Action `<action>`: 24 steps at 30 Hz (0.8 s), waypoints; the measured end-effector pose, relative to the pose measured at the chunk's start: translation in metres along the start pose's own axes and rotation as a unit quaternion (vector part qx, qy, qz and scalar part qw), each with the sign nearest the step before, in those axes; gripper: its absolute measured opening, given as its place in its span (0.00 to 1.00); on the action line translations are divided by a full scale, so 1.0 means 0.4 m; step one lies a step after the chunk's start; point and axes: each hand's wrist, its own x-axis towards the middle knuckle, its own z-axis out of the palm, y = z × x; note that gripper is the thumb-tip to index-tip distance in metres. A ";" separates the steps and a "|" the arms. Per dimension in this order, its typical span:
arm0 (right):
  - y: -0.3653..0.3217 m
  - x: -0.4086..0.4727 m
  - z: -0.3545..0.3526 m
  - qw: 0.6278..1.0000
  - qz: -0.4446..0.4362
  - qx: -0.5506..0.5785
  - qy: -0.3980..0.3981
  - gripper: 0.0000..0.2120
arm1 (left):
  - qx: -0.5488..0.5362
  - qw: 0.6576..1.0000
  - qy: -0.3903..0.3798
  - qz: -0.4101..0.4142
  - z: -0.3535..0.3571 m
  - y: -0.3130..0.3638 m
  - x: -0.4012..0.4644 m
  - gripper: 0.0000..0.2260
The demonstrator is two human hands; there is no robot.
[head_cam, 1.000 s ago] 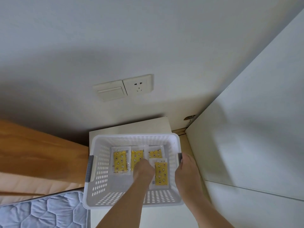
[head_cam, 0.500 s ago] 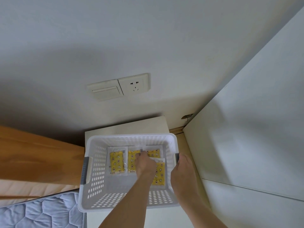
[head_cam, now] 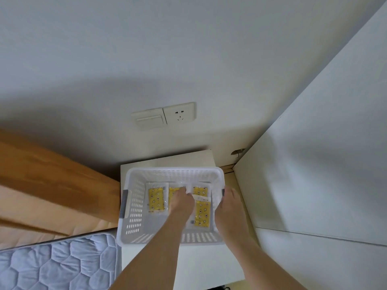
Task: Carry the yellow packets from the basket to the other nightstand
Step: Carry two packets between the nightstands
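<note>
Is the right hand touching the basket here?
Touching. The head view shows the right hand lying on the right rim of the white basket, beside its grey handle, with no gap visible between them.

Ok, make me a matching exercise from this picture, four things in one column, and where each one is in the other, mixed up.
Things:
1. left hand
2. right hand
3. wall socket
4. quilted mattress

Places:
A. on the wall above the nightstand
B. on the right rim of the white basket
C. bottom left of the view
D. inside the basket, on the yellow packets

Pairs: 1-D, 2-B, 3-A, 4-C
</note>
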 end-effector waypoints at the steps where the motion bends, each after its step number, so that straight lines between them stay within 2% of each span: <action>1: -0.016 -0.014 -0.012 1.000 -0.017 -0.016 0.000 0.18 | 0.013 1.000 0.006 0.016 -0.031 0.003 -0.033 0.20; 4: -0.077 -0.072 -0.056 0.992 -0.085 -0.087 -0.016 0.21 | 0.064 0.994 0.050 0.074 -0.125 0.007 -0.145 0.18; 8: -0.156 -0.158 -0.109 0.981 -0.170 -0.084 -0.040 0.18 | 0.116 0.978 0.116 0.132 -0.247 -0.020 -0.310 0.19; 11: -0.216 -0.225 -0.128 0.957 -0.248 -0.110 -0.101 0.19 | 0.122 0.964 0.191 0.138 -0.325 -0.076 -0.426 0.17; 14: -0.280 -0.293 -0.116 0.926 -0.320 -0.122 -0.160 0.20 | 0.102 0.954 0.268 0.089 -0.388 -0.154 -0.538 0.15; 19: -0.379 -0.477 -0.057 0.870 -0.416 -0.132 -0.229 0.17 | 0.071 0.928 0.367 0.005 -0.452 -0.327 -0.770 0.21; 22: -0.415 -0.636 -0.011 0.814 -0.485 -0.166 -0.274 0.16 | 0.048 0.901 0.428 -0.061 -0.463 -0.442 -0.931 0.22; 24: -0.427 -0.755 0.021 0.775 -0.518 -0.191 -0.307 0.20 | 0.030 0.882 0.457 -0.114 -0.452 -0.523 -1.046 0.22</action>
